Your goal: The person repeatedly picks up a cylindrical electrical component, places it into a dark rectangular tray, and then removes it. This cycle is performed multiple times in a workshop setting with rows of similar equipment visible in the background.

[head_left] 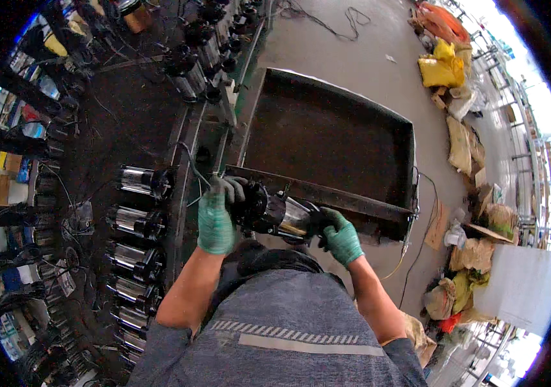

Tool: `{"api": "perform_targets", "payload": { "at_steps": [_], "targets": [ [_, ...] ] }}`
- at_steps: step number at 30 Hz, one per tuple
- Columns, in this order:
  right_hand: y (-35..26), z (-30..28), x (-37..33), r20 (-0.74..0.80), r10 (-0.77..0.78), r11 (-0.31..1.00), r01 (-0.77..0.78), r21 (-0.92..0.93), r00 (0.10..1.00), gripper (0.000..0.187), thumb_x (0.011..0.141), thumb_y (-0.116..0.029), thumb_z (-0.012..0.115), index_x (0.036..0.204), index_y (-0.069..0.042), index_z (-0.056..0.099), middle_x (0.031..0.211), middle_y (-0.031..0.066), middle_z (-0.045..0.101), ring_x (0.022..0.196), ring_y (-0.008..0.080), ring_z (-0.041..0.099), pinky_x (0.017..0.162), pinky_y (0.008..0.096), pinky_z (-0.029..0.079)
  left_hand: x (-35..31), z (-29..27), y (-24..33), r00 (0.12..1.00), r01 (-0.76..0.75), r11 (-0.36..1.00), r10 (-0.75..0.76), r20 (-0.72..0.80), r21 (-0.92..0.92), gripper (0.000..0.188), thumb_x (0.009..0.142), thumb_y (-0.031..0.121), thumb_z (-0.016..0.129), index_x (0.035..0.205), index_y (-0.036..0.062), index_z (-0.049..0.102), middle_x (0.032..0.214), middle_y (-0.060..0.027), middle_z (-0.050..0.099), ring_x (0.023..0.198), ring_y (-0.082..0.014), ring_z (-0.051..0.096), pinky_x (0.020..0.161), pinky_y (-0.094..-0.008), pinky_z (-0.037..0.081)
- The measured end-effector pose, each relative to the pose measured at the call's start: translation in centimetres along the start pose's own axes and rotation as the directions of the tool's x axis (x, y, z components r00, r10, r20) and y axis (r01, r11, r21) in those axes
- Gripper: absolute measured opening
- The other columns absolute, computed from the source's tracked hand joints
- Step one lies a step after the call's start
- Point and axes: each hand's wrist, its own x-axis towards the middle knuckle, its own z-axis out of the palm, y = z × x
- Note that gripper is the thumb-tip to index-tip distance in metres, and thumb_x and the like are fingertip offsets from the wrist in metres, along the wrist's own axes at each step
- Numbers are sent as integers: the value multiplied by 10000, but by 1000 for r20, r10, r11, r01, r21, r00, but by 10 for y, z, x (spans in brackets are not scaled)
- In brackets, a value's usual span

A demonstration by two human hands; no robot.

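Note:
In front of my body is a motor-pump unit (297,218) with a shiny metal cylinder and black ends, lying level at the near edge of a dark metal tray. My right hand (341,237), in a green glove with dark fingers, wraps round its right black end. My left hand (217,216), gloved alike and slightly blurred, is closed beside the left black end. A dark cable (190,157) loops from the bench side into its curled fingers. Whether those fingers also touch the unit, I cannot tell.
Ahead is the deep rectangular metal tray (327,132). Several similar units (137,257) line the dark bench to my left, with more (188,74) farther up. On the right lie a yellow sack (442,66), cardboard and a white board (520,287). A cable (420,226) trails across the floor.

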Motion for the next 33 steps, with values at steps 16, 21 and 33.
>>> {"api": "perform_targets", "payload": {
  "at_steps": [16, 21, 33],
  "targets": [
    [7, -61, 17, -223, -227, 703, 1, -712, 948, 448, 868, -270, 658, 1246, -31, 685, 1126, 267, 701, 1073, 427, 672, 941, 483, 537, 14, -41, -205, 869, 439, 450, -433, -240, 778, 643, 1034, 600, 486, 975, -5, 695, 800, -168, 697, 763, -305, 656, 696, -436, 500],
    [12, -58, 31, -224, -237, 651, -17, -758, 945, 496, 912, -346, 670, 1320, -67, 642, 1191, 246, 685, 1131, 417, 650, 963, 494, 531, 28, -73, -205, 826, 302, 219, -545, -141, 928, 621, 1039, 531, 504, 1142, -47, 709, 1122, -248, 729, 1078, -405, 683, 897, -475, 509],
    [136, -120, -12, -625, -202, 960, 25, -280, 754, 502, 938, -351, 711, 1329, -53, 606, 1174, 230, 695, 1082, 418, 670, 922, 444, 541, -18, 3, -152, 947, -54, 503, -249, 204, 863, 615, 895, 394, 799, 1284, -26, 574, 1184, -202, 681, 1062, -309, 663, 948, -394, 519]
  ]
}}
